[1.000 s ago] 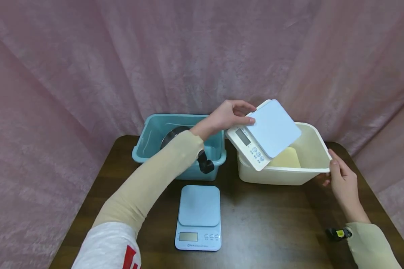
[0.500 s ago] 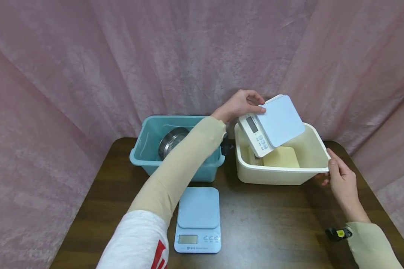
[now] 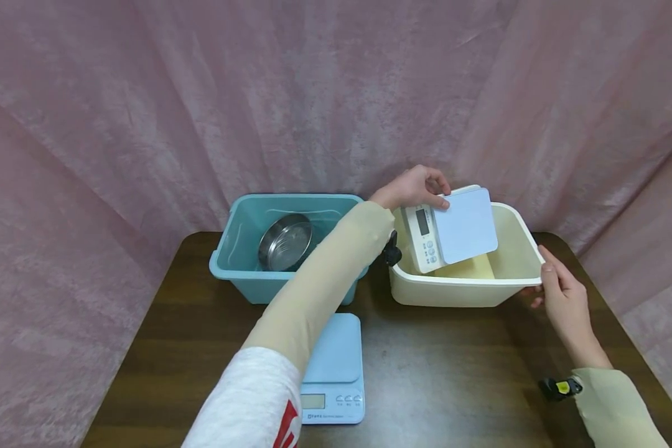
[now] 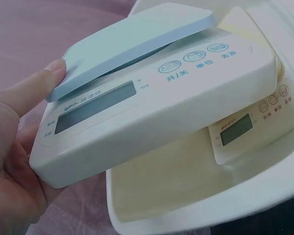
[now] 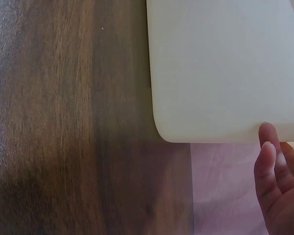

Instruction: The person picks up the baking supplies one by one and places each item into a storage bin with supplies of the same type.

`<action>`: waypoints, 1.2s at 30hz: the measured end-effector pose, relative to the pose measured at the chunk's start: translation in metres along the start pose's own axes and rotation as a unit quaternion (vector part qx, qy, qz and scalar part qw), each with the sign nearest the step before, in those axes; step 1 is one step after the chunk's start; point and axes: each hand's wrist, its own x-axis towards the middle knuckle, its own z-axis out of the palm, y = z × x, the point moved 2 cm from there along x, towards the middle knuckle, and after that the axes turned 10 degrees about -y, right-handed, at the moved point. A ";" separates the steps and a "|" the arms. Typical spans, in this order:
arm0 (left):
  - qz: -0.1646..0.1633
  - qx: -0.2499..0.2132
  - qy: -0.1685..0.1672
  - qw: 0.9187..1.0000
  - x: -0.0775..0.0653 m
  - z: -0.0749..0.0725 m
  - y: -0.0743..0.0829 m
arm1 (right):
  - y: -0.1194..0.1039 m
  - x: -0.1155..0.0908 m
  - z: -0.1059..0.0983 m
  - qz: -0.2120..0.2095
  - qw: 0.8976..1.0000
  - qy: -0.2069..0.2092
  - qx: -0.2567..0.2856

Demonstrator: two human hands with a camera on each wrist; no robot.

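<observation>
My left hand [image 3: 420,188] pinches the left end of a white kitchen scale with a pale blue platform [image 3: 466,224], thumb on top. The scale is held tilted over the cream bin [image 3: 459,292], its lower edge dipping inside the rim. Beneath it in the bin lies another kitchen scale [image 4: 250,122] with a yellow platform, partly covered in the head view. My right hand [image 3: 567,305] grips the bin's right end at the rim, thumb on top; in the right wrist view its fingertips [image 5: 267,132] show against the bin's outer wall.
A blue bin [image 3: 246,249] with a round metal bowl [image 3: 285,242] inside stands at the left. A light blue kitchen scale [image 3: 336,367] lies on the wooden table [image 3: 437,373], partly behind my left forearm. A pink curtain [image 3: 313,93] hangs behind.
My left hand has carried the white scale rightward, then down into the cream bin's opening, turning it more upright in view. My right hand has stayed on the bin's rim.
</observation>
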 end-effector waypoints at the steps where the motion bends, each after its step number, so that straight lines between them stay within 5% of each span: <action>1: 0.001 0.001 -0.003 1.000 0.002 0.002 -0.001 | 0.000 0.000 0.000 0.000 1.000 0.002 -0.001; 16: 0.018 0.056 -0.022 0.998 0.018 0.018 -0.012 | 0.005 -0.001 0.006 0.002 1.000 0.001 -0.006; 36: -0.001 0.095 -0.051 0.994 0.025 0.036 -0.014 | 0.002 -0.005 0.005 -0.005 1.000 0.004 -0.010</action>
